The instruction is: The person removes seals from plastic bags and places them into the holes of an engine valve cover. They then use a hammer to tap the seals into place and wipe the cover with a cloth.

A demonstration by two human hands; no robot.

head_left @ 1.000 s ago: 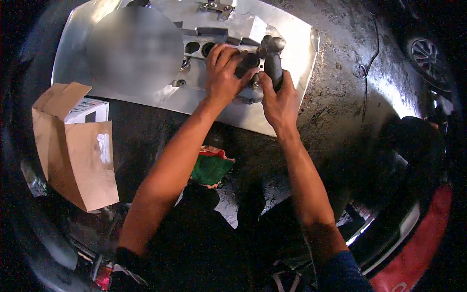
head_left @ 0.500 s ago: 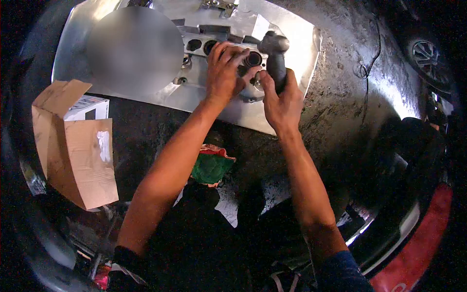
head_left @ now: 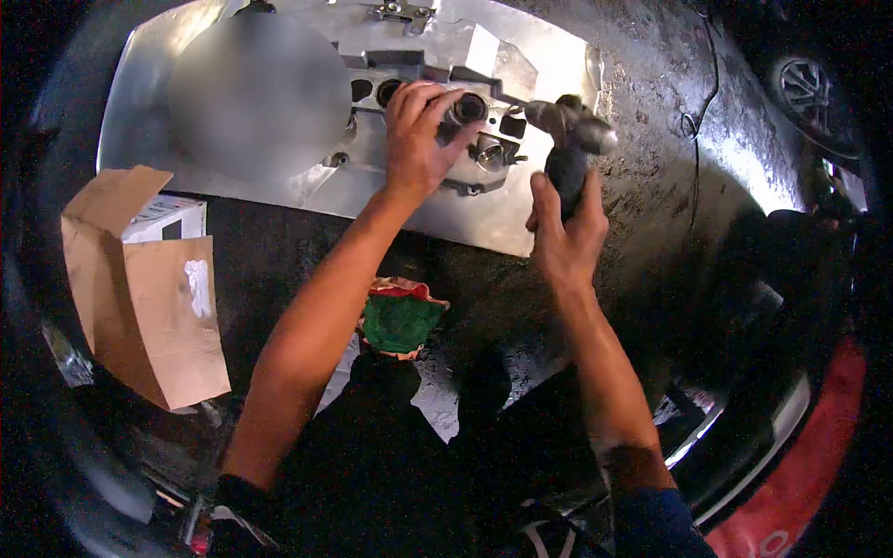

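Note:
My left hand [head_left: 416, 139] has its fingers and thumb curled round a dark, open-ended round tube [head_left: 467, 109], which overlaps a silvery cast metal part [head_left: 400, 67]. My right hand [head_left: 569, 228] grips the thick dark handle of a pistol-shaped tool [head_left: 567, 172]. The tool's rounded metal head has a narrower end pointing left and a shiny end at the right; it is held beside the casting. Near my left thumb sits a round metal fitting [head_left: 486, 152] on the casting. My left fingers partly hide a second dark round opening [head_left: 389, 91].
The casting lies on a shiny metal sheet [head_left: 251, 209] over dark, stained ground. An open cardboard box [head_left: 172, 316] stands at left, a green and red cloth [head_left: 400, 321] below. A blurred disc covers the upper left. A car wheel [head_left: 807, 104] is at right; a cable [head_left: 693, 126] trails nearby.
My right hand has moved right and down with the tool, away from the tube and the fitting. My left hand stays at the tube. The view has shifted slightly.

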